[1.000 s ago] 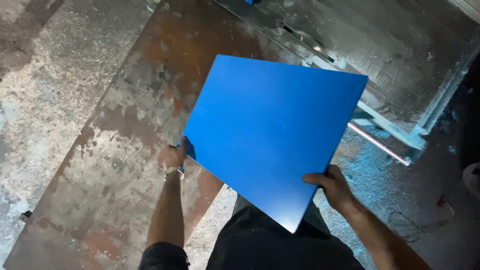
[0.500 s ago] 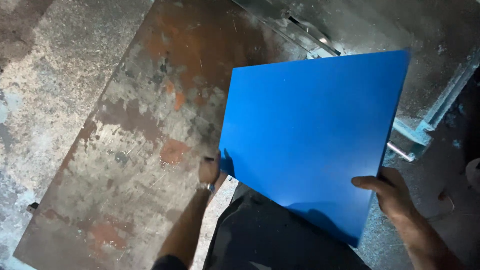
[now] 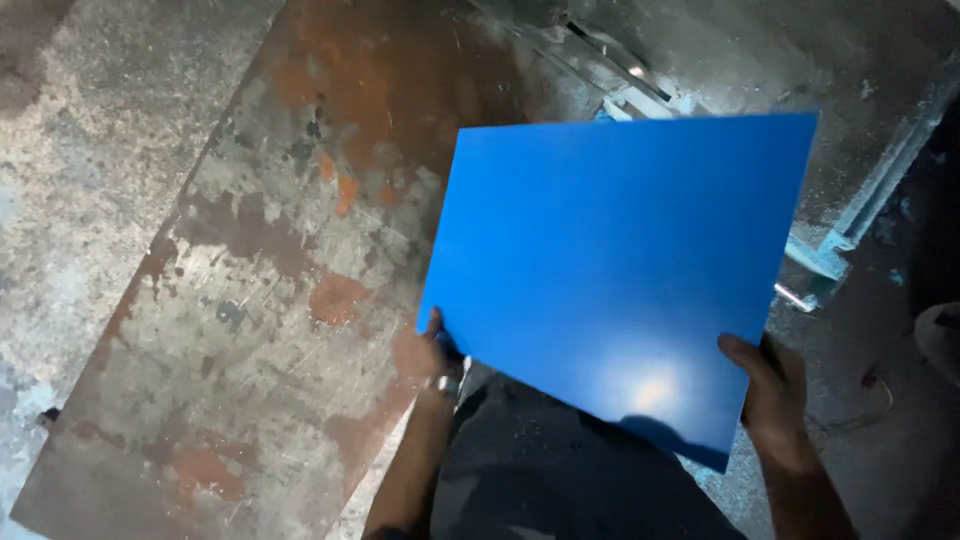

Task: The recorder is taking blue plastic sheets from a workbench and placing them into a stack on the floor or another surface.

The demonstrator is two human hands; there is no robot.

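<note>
Rusty plate (image 3: 250, 300): worn grey-orange metal, flat under me at left.
My left hand (image 3: 428, 352): fingers pinch the sheet's lower-left corner.
Blue sheet (image 3: 620, 280): plain glossy rectangle, tilted, held above my lap.
My right hand (image 3: 770, 400): fingers clamp its lower-right edge.

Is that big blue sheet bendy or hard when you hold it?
The blue sheet looks fairly stiff: it stays flat though the left hand and right hand grip only its near corners. It seems thin, so probably light. Its glossy surface may be slippery.

1 head-worn view, steeply downward and close over both hands, blue sheet (image 3: 620, 280) and rusty floor plate (image 3: 250, 300)
</note>
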